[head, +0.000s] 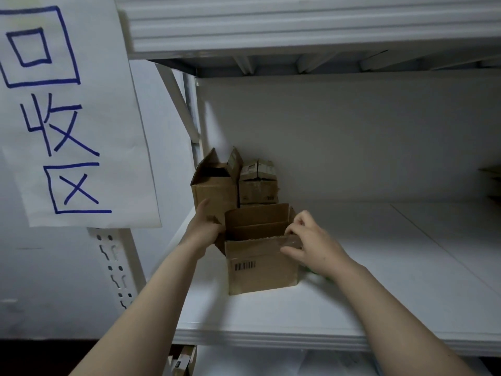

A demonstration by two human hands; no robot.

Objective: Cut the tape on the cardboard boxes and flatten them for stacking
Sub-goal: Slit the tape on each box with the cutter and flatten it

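An open brown cardboard box [260,270] with a barcode label stands on the white shelf [379,280], its flaps raised. My left hand [204,226] grips the box's left flap. My right hand [311,244] pinches the near flap's right corner, where clear tape shows. Behind it a taller open box [214,191] stands at the shelf's left corner. A shut box with labels [257,183] sits beside that one against the back wall. No cutting tool is in view.
A paper sign [62,112] with blue handwritten characters hangs on the left upright. Another shelf board [298,25] runs overhead. Flat cardboard [492,172] shows at the far right edge. More items sit on the level below [181,362].
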